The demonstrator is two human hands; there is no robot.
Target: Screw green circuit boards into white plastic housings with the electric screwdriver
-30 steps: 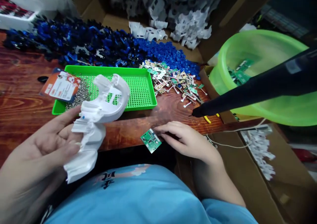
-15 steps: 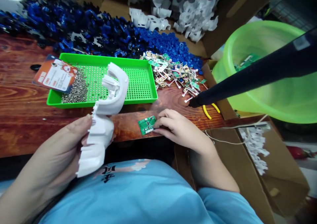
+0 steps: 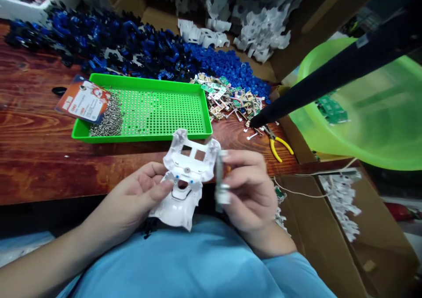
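Observation:
My left hand (image 3: 145, 190) is closed on a white plastic shell (image 3: 187, 170), its hollow inner side facing me, with square cutouts, small blue dots and a dark curved line showing. Pinched on edge in my right hand (image 3: 249, 188) is a circuit board (image 3: 220, 179), blurred by motion, just right of the shell. Whether board and shell touch I cannot tell. Both hands are held over the front edge of the wooden table.
A green perforated tray (image 3: 161, 133) holds small screws (image 3: 110, 118) and a printed card (image 3: 85, 100). Behind lie blue and black parts (image 3: 121, 43) and small wired boards (image 3: 231, 98). Yellow-handled pliers (image 3: 278, 146), a dark pole (image 3: 313, 82) and a green tub (image 3: 372, 150) stand right.
My right hand has lifted the circuit board off the table and brought it beside the shell. My left hand has moved right and turned the shell so its inside faces me.

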